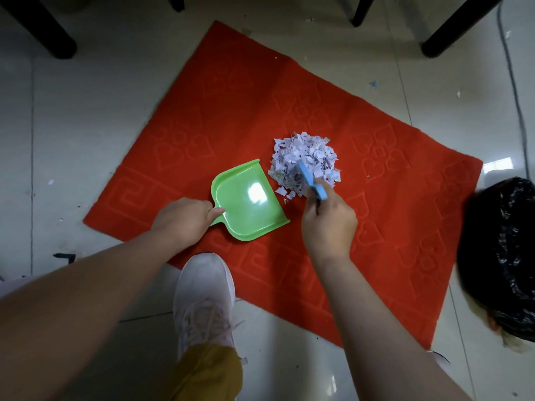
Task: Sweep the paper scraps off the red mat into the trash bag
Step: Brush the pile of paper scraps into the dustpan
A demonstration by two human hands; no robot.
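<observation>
Head view shows the red mat (231,105) lying aslant across the tiled floor, filling the middle of the frame. The paper scraps (304,160) sit heaped in one pile just right of centre on the mat, with a few strays trailing toward the lower left of the heap. The green dustpan (249,201) lies flat on the mat just left of the pile, its open lip facing the scraps and nearly touching the strays. The black trash bag (503,256) gapes at the right edge of the frame, partly over the mat's corner.

The step in hand looks like brushing the heap into the pan. To do it well, the lip should be pressed hard to the mat so scraps cannot slide under, and the blue brush (311,180) should draw in short strokes from the far side of the pile toward the pan, then gather the strays.

The left hand (185,218) grips the pan's handle, fingers curled round it, forearm reaching in from the lower left. The right hand (328,224) clasps the brush handle, knuckles up, brush head buried in the near side of the pile.
</observation>
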